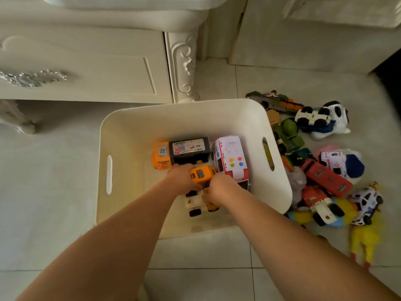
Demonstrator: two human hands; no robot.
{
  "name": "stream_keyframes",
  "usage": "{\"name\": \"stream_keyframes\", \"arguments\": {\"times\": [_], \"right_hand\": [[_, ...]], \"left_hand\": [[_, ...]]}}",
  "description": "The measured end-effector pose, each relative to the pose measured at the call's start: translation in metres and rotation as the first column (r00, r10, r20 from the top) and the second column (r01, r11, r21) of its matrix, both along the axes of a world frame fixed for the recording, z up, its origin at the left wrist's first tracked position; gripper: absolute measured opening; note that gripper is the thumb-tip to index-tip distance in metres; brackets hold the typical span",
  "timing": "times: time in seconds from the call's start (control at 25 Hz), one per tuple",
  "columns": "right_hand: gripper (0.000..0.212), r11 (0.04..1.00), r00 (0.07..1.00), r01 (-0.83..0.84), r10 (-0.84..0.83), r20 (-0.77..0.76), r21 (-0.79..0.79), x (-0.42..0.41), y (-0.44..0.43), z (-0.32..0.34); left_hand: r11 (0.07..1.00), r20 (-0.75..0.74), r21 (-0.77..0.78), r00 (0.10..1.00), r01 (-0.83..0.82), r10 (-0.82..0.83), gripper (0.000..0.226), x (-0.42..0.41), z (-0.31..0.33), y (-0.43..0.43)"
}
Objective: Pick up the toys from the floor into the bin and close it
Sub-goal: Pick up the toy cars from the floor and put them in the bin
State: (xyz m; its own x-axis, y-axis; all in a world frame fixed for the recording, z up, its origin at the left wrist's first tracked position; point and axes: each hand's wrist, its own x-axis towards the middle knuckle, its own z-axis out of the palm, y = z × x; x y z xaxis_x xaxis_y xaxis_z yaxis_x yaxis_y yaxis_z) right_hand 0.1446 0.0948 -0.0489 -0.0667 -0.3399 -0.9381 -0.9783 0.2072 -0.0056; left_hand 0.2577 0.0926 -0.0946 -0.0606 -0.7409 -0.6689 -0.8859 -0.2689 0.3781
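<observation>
There is just one view, from a camera on the person's head. It looks almost straight down at the floor (54,192), tipped a little forward. The white bin (134,131) sits in the middle, quite near, and we look right into it from above. Both bare arms reach in from the bottom edge. The left hand (184,179) and right hand (219,187) are close together at the middle. The wide lens bends the edges. A white cabinet (86,68) fills the top left. A pile of toys (321,170) lies on the right side.
</observation>
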Motion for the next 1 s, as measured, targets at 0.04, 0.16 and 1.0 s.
{"name": "stream_keyframes", "arguments": {"times": [0.04, 0.16, 1.0], "right_hand": [[0.046, 1.0, 1.0, 0.006, -0.005, 0.011, -0.024, 0.0, 0.001, -0.002], [0.036, 0.984, 0.991, -0.125, 0.128, 0.022, -0.129, -0.007, 0.009, -0.006], [0.02, 0.028, 0.209, 0.976, -0.379, 0.902, -0.214, -0.183, 0.047, 0.119]], "left_hand": [[0.999, -0.033, 0.025, 0.999, -0.024, 0.024, 0.064, 0.002, -0.003, 0.002], [0.985, -0.154, 0.116, 0.977, -0.13, 0.147, 0.071, 0.008, -0.005, 0.007], [0.828, -0.388, -0.523, 0.921, -0.2, -0.023, 0.029, -0.107, 0.14, 0.003]]}}
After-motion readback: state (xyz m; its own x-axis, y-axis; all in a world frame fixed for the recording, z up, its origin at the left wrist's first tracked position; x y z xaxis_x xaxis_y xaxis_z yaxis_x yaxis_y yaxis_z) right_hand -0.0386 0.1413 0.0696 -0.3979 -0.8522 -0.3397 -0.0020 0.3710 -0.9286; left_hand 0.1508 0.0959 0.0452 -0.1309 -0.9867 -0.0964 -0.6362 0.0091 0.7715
